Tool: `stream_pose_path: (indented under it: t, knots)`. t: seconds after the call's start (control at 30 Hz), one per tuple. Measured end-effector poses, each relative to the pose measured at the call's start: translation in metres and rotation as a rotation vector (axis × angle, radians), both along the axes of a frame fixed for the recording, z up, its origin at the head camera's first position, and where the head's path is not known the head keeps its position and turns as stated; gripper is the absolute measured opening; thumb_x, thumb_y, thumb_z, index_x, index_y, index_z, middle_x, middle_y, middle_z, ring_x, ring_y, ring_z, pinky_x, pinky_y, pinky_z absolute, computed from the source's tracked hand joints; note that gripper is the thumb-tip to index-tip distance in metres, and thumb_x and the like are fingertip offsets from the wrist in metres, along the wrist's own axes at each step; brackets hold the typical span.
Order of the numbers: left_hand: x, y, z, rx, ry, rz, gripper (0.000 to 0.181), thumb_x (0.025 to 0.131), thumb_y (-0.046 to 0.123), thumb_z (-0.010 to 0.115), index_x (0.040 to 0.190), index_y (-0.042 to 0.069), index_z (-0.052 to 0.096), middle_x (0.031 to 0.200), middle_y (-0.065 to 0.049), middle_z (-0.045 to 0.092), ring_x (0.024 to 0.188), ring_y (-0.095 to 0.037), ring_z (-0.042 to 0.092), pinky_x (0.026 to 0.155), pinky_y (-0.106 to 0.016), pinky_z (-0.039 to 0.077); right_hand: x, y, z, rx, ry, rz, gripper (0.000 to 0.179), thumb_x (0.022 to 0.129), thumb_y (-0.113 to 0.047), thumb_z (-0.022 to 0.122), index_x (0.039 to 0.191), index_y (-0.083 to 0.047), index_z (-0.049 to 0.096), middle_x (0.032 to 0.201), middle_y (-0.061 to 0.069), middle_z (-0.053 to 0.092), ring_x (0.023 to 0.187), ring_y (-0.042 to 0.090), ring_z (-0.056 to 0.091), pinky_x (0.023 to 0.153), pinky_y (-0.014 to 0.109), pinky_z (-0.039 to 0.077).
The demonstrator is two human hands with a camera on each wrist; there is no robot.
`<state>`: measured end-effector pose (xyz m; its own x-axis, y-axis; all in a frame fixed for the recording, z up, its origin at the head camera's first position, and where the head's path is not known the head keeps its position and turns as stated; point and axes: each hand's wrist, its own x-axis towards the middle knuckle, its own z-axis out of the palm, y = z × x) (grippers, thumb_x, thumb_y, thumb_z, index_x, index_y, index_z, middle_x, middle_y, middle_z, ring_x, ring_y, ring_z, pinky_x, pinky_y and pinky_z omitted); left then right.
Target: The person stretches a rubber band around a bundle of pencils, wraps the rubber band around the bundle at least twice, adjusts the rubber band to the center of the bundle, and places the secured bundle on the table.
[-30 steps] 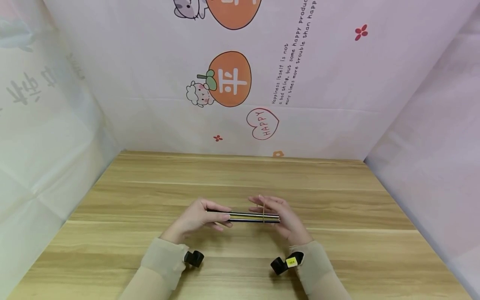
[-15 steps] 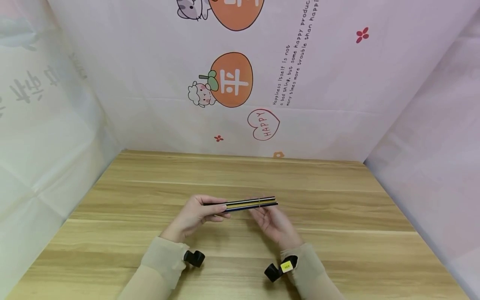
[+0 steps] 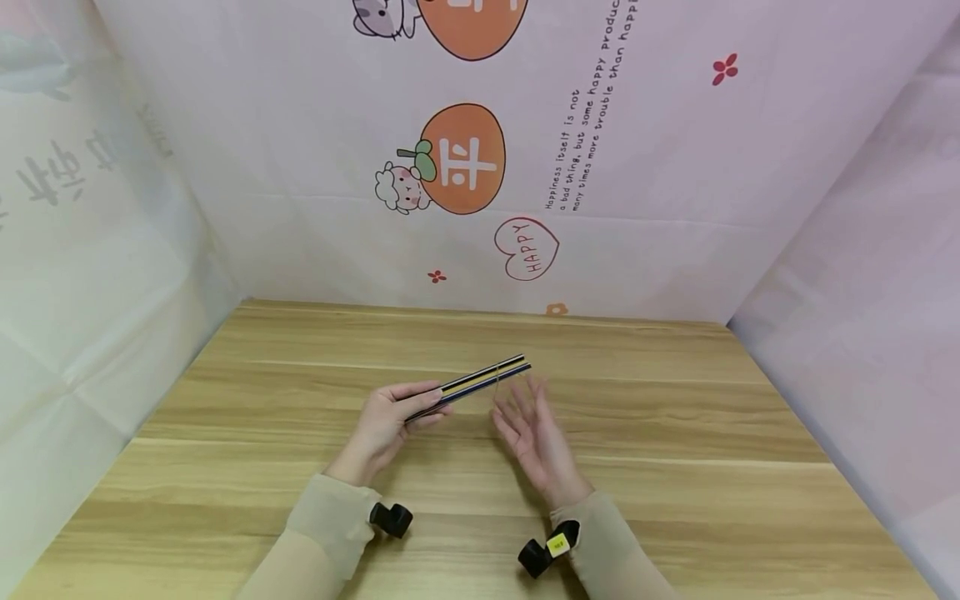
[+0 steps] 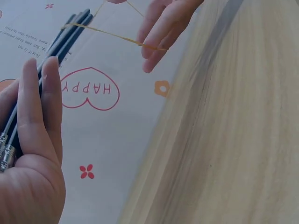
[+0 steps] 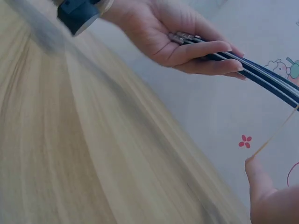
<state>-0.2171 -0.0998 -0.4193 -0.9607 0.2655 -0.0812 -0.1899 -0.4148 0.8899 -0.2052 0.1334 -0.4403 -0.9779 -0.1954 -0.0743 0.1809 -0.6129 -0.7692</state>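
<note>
My left hand (image 3: pixel 378 427) holds a bundle of dark striped pencils (image 3: pixel 468 392), thumb on the near side, far ends tilted up to the right. Shiny metal ferrules (image 4: pixel 7 156) show at the pencils' lower ends in the left wrist view. A thin tan rubber band (image 4: pixel 112 34) loops round the bundle near its far end and stretches across to my right hand (image 3: pixel 542 446). That hand is spread with fingers extended inside the loop, just right of the pencils. In the right wrist view the band runs taut from the thumb tip (image 5: pixel 252 163) to the bundle.
Beneath both hands lies the wood-grain table (image 3: pixel 660 400). A white printed cloth (image 3: pixel 637 267) rises at its back edge, with more cloth along both sides. Black wrist cameras (image 3: pixel 392 520) sit on the cuffs.
The pencils' free ends have swung upward and away. My right hand has gone from beside their ends to below them, turned palm up, drawing the band out. The left hand keeps its grip.
</note>
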Motion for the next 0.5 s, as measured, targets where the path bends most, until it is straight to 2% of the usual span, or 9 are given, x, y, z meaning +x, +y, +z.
stream_pose_path:
  t: [0.13,0.23,0.33,0.43,0.5]
  knots:
    - [0.0,-0.002,0.001,-0.025,-0.004,0.008,0.038,0.092,0.0,0.067,0.128,-0.013,0.058,0.099,-0.009,0.075,0.083,-0.019,0.076,0.082,-0.025,0.062,0.001,-0.002,0.002,0.065,0.034,-0.054,0.07,0.106,-0.041,0.042,0.16,-0.015,0.007,0.166,0.012,0.011,0.15,0.036,0.024,0.111,0.032,0.045]
    - [0.0,-0.004,0.004,-0.073,0.015,-0.018,0.046,0.092,0.001,0.067,0.132,-0.017,0.051,0.1,-0.01,0.075,0.085,-0.019,0.076,0.085,-0.027,0.061,0.001,-0.004,0.004,0.138,0.072,-0.122,0.063,0.105,-0.031,0.048,0.158,-0.01,0.021,0.161,0.015,0.027,0.141,0.029,0.042,0.109,0.03,0.048]
    - [0.0,-0.007,0.007,-0.143,0.039,-0.046,0.045,0.092,0.001,0.067,0.131,-0.017,0.053,0.101,-0.012,0.075,0.086,-0.02,0.076,0.086,-0.03,0.061,0.0,-0.005,0.008,0.202,0.109,-0.188,0.055,0.103,-0.015,0.053,0.153,-0.004,0.033,0.155,0.013,0.038,0.124,0.014,0.059,0.106,0.031,0.051]
    - [0.0,-0.011,0.009,-0.21,0.07,-0.075,0.042,0.091,0.0,0.067,0.128,-0.018,0.055,0.101,-0.015,0.075,0.087,-0.022,0.076,0.083,-0.031,0.062,0.0,-0.004,0.012,0.242,0.142,-0.214,0.053,0.1,-0.001,0.053,0.15,0.005,0.035,0.155,0.015,0.04,0.115,0.005,0.062,0.103,0.03,0.053]
    - [-0.001,-0.013,0.01,-0.247,0.09,-0.097,0.04,0.091,0.0,0.068,0.125,-0.019,0.057,0.101,-0.016,0.075,0.086,-0.022,0.076,0.081,-0.03,0.062,0.0,-0.004,0.014,0.25,0.136,-0.224,0.051,0.097,0.005,0.054,0.146,0.006,0.04,0.152,0.012,0.046,0.111,0.005,0.063,0.1,0.028,0.055]
